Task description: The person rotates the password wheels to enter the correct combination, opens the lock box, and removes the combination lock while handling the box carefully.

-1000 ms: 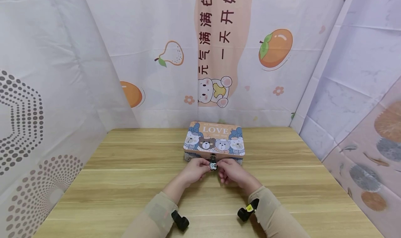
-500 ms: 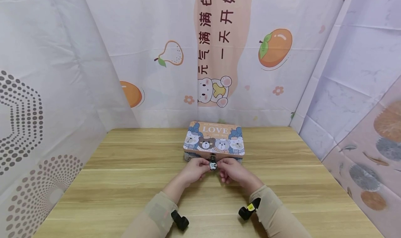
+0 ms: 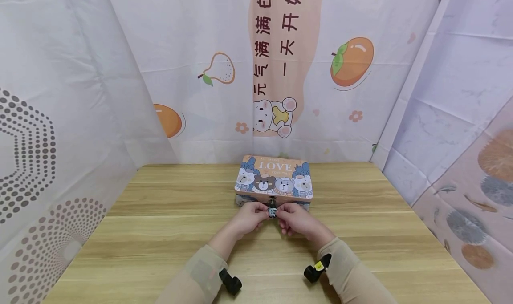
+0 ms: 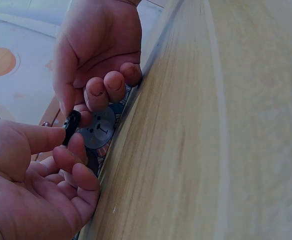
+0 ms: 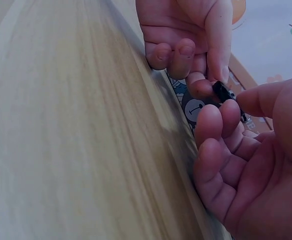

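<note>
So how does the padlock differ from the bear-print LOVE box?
The padlock is far smaller than the LOVE box. The padlock shows black sides; the box is peach, blue and white. The left hand and right hand pinch the padlock; the box rests on the table.

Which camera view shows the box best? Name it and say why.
The head view: it shows the whole top of the box, its large LOVE lettering readable, though the hands cover part of its front. Both wrist views show only small parts of it behind the hands.

A black padlock [image 3: 272, 212] sits at the front of a closed, bear-printed box [image 3: 274, 176].
</note>
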Tool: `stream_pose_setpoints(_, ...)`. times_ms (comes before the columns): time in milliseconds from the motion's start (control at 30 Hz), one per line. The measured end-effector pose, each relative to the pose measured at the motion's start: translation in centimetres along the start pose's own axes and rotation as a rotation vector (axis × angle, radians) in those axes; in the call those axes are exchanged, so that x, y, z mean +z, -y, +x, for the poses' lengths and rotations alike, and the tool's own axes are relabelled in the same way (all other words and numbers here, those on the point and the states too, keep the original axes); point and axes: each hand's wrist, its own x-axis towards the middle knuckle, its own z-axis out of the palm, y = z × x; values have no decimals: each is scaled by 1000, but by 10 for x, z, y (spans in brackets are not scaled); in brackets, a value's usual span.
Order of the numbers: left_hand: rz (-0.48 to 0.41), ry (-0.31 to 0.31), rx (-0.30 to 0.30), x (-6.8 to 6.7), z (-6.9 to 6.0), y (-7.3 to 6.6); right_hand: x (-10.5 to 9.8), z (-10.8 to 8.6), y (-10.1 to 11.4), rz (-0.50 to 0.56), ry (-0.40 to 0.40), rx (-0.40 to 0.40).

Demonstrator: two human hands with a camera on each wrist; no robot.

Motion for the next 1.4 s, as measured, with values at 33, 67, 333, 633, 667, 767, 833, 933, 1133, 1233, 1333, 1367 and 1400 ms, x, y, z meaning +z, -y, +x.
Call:
stream_pose_setpoints(33,-1,0,1,0,0,0,0,0,0,-3,0,-1)
stream_pose_setpoints(67,-2,0,2,0,0,0,1,0,0,-5,0,-1)
stream_pose_setpoints(333,7,-1,6,-1,0,1,3,2,0,-18,-19,-5)
stream_pose_setpoints(633,10,-5,-4,0,1,2,5,0,3,-16,-25,2)
stream_pose_setpoints(667,10,-7,-4,0,1,2,5,0,3,-17,-26,4)
stream_pose_setpoints(767,11,-8,-5,0,1,2,5,1,3,-17,-25,8)
stream_pose_setpoints(833,9,-7,-6,0,0,1,5,1,3,-21,-24,8)
stream_pose_setpoints(933,4,-6,-7,0,0,0,5,1,2,-27,-22,7)
stream_pose_setpoints(1133,-3,-4,-8,0,1,0,4,2,2,-31,-21,4)
stream_pose_setpoints(1233,-2,-6,-6,0,1,1,4,2,1,-22,-19,7)
stream_pose_setpoints(1333,1,-7,-3,0,1,1,3,3,1,5,-19,18)
stream_pose_setpoints(1367,1,-7,-3,0,2,1,3,3,1,15,-20,21)
stream_pose_setpoints(1400,0,-7,-2,0,2,2,2,3,2,26,-22,23)
